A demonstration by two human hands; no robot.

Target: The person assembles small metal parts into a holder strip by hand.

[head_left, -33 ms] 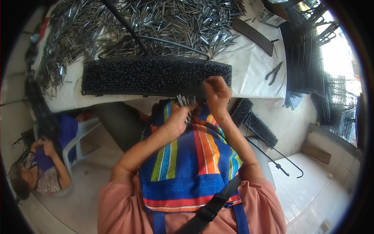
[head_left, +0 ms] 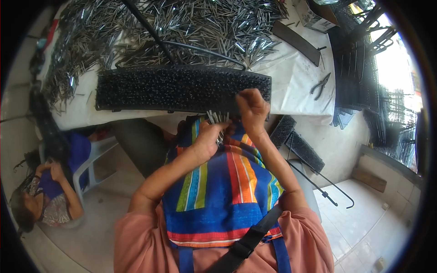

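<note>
My left hand (head_left: 210, 138) is closed around a bundle of thin metal strips (head_left: 219, 122), their ends fanned out toward the table. My right hand (head_left: 253, 108) is raised at the lower right end of a long, slightly curved black panel (head_left: 168, 88). Its fingers are curled together, and whatever is between them, if anything, cannot be made out. Dense short, shiny points cover the panel's face. It lies along the near table edge, with black rods running behind it.
Loose metal strips (head_left: 200, 27) are heaped across the white-covered table (head_left: 291, 86). Pliers (head_left: 320, 86) and a flat dark curved plate (head_left: 296, 43) lie at right. Similar dark panels (head_left: 307, 152) lean below the table. Another person (head_left: 52, 195) sits at left beside a white chair (head_left: 93, 166).
</note>
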